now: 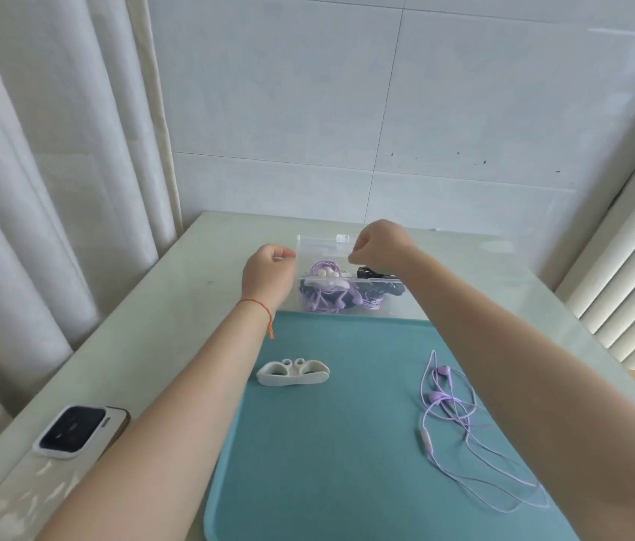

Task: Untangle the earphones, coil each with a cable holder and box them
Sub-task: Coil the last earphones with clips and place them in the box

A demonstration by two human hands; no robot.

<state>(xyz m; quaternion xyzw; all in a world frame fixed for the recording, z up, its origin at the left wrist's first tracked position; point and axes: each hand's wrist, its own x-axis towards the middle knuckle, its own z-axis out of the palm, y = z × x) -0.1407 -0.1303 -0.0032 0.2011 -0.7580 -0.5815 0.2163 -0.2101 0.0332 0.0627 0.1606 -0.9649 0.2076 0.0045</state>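
— What are your fingers doing?

— On my left hand (269, 273) they are curling into a loose fist at the left edge of the clear box (347, 283). I cannot tell whether they are pinching anything. My right hand (380, 244) is curling too, its fingertips (353, 259) pointing down over the box's open top; whether they are holding something, I cannot tell.

— And what is sitting in the box?

— A coiled purple earphone on a white holder (325, 277), and a dark bundle (370, 273) to its right.

— What is lying nearer to you?

— A loose purple earphone (446, 411) is sprawling on the right of the teal mat (327, 462), and an empty white cable holder (293, 372) is resting on its left. A phone (74, 429) is lying near the table's (159, 306) left edge.
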